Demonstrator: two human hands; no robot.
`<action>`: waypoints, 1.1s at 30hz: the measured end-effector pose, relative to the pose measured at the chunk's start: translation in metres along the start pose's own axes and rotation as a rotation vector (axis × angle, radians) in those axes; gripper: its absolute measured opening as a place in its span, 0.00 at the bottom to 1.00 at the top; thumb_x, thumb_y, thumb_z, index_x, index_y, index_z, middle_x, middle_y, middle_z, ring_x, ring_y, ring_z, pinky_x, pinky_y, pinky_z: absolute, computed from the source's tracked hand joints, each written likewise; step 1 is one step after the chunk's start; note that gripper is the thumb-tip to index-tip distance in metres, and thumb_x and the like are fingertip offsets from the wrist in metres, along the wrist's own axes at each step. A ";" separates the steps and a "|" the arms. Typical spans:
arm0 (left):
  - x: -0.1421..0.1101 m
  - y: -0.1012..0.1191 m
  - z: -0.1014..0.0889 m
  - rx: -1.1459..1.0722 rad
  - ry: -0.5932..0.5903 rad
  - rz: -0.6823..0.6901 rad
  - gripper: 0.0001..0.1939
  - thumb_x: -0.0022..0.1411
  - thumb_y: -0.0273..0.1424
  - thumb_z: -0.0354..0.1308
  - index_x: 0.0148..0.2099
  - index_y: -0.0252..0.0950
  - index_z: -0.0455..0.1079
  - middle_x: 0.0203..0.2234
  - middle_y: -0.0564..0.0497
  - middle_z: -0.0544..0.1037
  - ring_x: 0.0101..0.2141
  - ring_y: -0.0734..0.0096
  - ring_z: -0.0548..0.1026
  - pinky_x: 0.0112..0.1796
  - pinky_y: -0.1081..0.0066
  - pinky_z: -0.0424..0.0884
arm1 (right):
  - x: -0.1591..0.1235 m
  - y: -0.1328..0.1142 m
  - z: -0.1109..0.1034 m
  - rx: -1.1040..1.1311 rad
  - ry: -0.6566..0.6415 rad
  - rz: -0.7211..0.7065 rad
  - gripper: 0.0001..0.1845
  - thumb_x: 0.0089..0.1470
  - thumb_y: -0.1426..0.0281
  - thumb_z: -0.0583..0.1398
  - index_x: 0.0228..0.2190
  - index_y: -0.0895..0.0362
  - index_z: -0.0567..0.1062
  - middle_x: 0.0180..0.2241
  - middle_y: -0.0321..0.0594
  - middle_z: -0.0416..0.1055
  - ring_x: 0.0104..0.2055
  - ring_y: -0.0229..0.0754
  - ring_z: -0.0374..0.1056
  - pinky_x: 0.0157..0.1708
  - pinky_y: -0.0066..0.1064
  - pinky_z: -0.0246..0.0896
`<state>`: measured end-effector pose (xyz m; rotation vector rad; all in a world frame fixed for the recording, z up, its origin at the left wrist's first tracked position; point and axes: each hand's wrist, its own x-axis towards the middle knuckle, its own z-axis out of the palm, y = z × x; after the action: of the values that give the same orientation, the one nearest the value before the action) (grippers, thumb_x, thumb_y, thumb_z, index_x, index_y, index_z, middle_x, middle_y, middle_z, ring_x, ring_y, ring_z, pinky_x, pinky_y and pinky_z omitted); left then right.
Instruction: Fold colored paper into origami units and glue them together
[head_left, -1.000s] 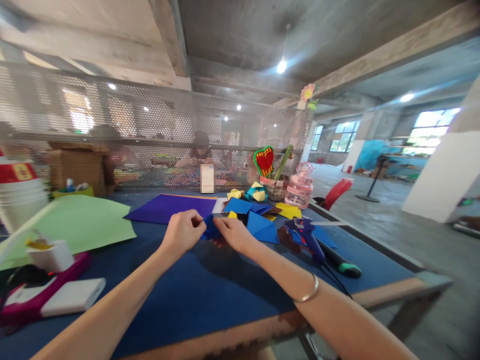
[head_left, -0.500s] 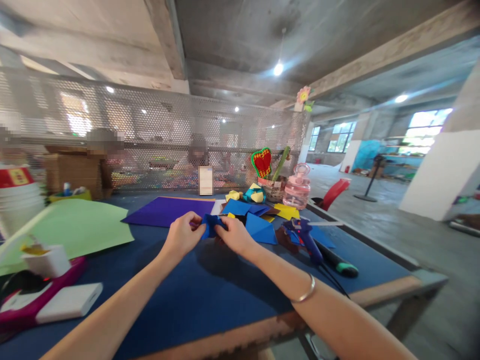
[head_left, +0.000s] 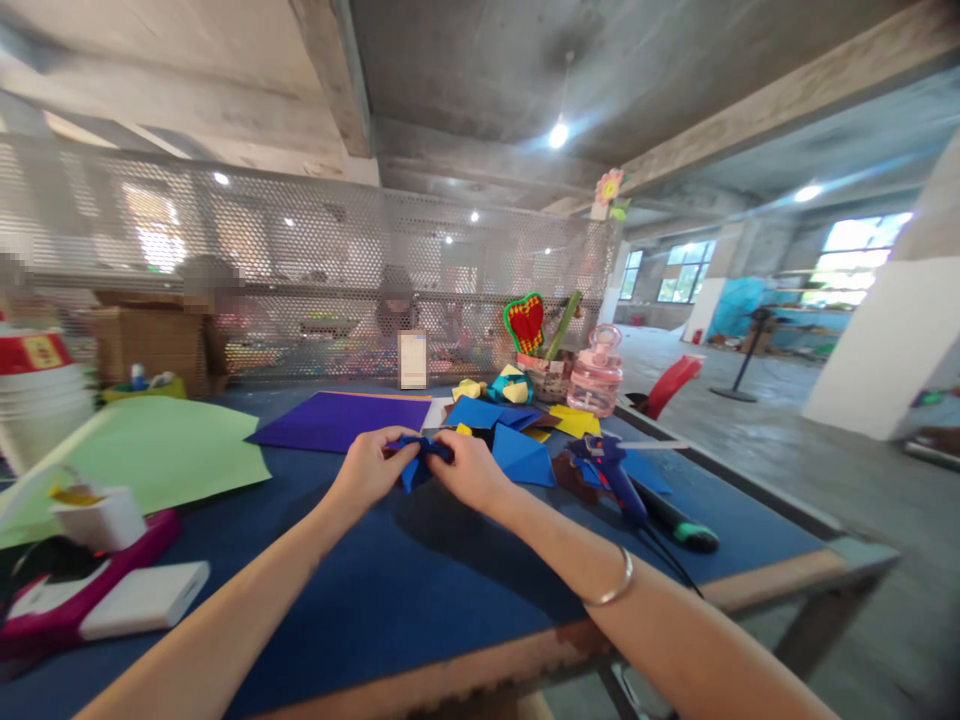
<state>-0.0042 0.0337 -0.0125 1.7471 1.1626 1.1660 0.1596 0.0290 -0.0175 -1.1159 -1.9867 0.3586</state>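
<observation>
Blue folded paper piece point(head_left: 413, 474) observed between both hands, above the table point(head_left: 360, 610) and well back from its wooden near edge point(head_left: 450, 676). Compared with the previous frame, the fingertips have drawn closer together and the piece is more bunched, a pointed corner now hanging below the left fingers. Left hand point(head_left: 373, 466): thumb and fingers closed, pinching the piece. Right hand point(head_left: 471, 471): thumb and fingers likewise closed on its other side. Dark blue tabletop extends from beneath the hands to the near edge, between the forearms. Beyond the left hand lies the purple sheet point(head_left: 337, 420); near the right hand, blue sheets point(head_left: 521, 455); farther right, the glue gun point(head_left: 616, 478), beside a black-and-green handle point(head_left: 688, 532).
</observation>
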 end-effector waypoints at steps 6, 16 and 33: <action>-0.005 0.005 0.003 -0.113 -0.032 -0.093 0.12 0.49 0.38 0.59 0.33 0.34 0.68 0.18 0.56 0.71 0.20 0.74 0.70 0.23 0.71 0.73 | 0.001 -0.005 -0.003 0.107 0.085 0.012 0.07 0.49 0.76 0.59 0.33 0.57 0.73 0.32 0.37 0.75 0.36 0.39 0.70 0.36 0.28 0.62; -0.004 -0.001 0.005 -0.131 -0.014 -0.109 0.12 0.47 0.37 0.60 0.32 0.33 0.70 0.18 0.56 0.72 0.20 0.75 0.70 0.23 0.71 0.73 | 0.007 0.002 -0.008 0.198 0.027 0.025 0.05 0.46 0.74 0.60 0.29 0.58 0.76 0.27 0.37 0.75 0.30 0.38 0.70 0.32 0.28 0.63; -0.001 -0.004 -0.001 -0.137 0.040 -0.132 0.09 0.46 0.34 0.59 0.31 0.35 0.71 0.18 0.57 0.73 0.20 0.74 0.72 0.22 0.73 0.73 | -0.145 -0.018 -0.136 -0.472 0.509 0.253 0.14 0.58 0.64 0.50 0.39 0.54 0.71 0.16 0.29 0.58 0.16 0.35 0.54 0.20 0.27 0.51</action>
<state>-0.0064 0.0345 -0.0159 1.5275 1.1751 1.1770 0.2933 -0.1174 0.0044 -1.5763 -1.5090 -0.2688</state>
